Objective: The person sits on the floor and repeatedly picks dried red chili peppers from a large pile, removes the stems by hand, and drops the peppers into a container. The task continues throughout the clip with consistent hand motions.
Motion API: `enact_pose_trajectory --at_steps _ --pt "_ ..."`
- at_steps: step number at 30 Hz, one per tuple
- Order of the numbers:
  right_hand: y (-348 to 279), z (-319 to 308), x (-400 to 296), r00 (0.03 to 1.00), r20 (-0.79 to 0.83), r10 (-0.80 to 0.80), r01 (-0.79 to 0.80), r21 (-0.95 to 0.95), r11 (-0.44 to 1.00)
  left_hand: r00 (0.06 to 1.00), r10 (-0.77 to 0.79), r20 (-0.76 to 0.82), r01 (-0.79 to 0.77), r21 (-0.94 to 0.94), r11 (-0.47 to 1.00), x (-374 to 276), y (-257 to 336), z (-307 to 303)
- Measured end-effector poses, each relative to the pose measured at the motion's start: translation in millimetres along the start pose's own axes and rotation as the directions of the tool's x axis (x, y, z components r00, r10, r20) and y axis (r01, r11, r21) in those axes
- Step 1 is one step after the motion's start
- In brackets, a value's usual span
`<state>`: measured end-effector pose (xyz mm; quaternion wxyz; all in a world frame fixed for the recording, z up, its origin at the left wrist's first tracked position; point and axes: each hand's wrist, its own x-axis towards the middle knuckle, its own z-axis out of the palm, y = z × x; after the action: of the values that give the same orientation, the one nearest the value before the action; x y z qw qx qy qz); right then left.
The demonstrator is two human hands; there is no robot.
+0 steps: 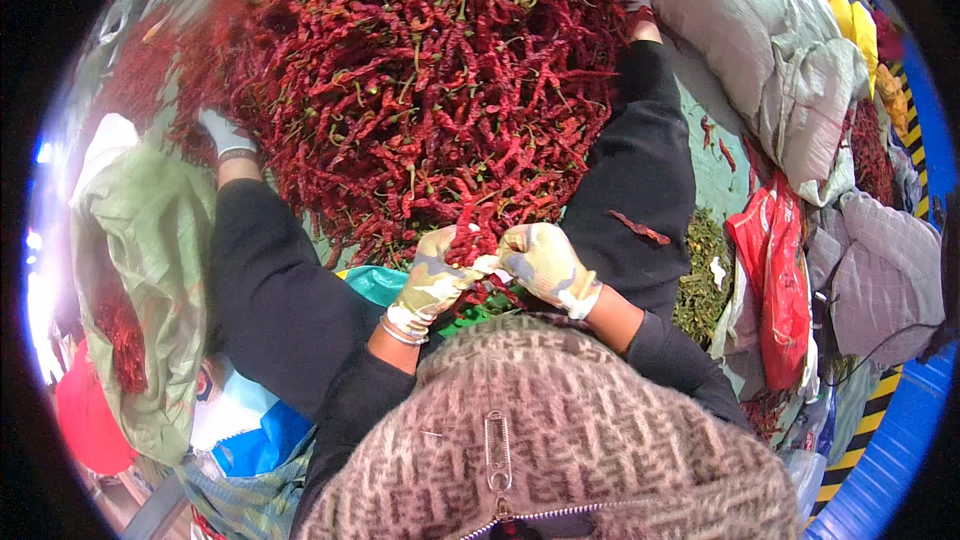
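Observation:
A wide heap of dried red chili peppers (442,82), many with green stems, fills the floor between my outstretched legs. In front of my lap, my gloved left hand (433,274) is closed around a small bunch of dried chilies (474,236). My right hand (546,261), in the same kind of camouflage-patterned glove, has its fingers bent together at the bunch's right side. Whether the right fingertips pinch a stem cannot be made out. Below both hands, more chilies (491,296) lie over something green in my lap.
One loose chili (637,228) lies on my right trouser leg. Beyond that leg are a pile of greenish stems (701,281), a red plastic bag (772,285) and a large white woven sack (757,52). A pale green sack (142,277) stands at left. Black-and-yellow striping (862,431) edges the right side.

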<state>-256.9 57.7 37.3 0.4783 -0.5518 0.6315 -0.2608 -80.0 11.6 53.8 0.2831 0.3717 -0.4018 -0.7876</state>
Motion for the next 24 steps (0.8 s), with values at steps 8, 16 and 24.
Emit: enact_pose_trajectory --at_steps 8,16,24 --pt "-36.1 -38.9 -36.6 0.968 0.12 -0.222 0.251 -0.371 0.894 0.996 0.064 0.06 -0.056 -0.13 0.99 1.1 13.4 -10.3" --pt "-19.4 -123.0 -83.6 0.952 -0.251 -0.172 -0.162 -0.897 0.412 0.998 0.042 0.038 -0.022 -0.441 0.897 -0.9 14.2 -9.0" --pt "9.8 -109.4 -75.0 0.975 -0.183 -0.125 -0.127 -0.924 0.36 0.999 0.011 -0.042 -0.03 -0.493 0.87 5.2 0.0 -15.5"
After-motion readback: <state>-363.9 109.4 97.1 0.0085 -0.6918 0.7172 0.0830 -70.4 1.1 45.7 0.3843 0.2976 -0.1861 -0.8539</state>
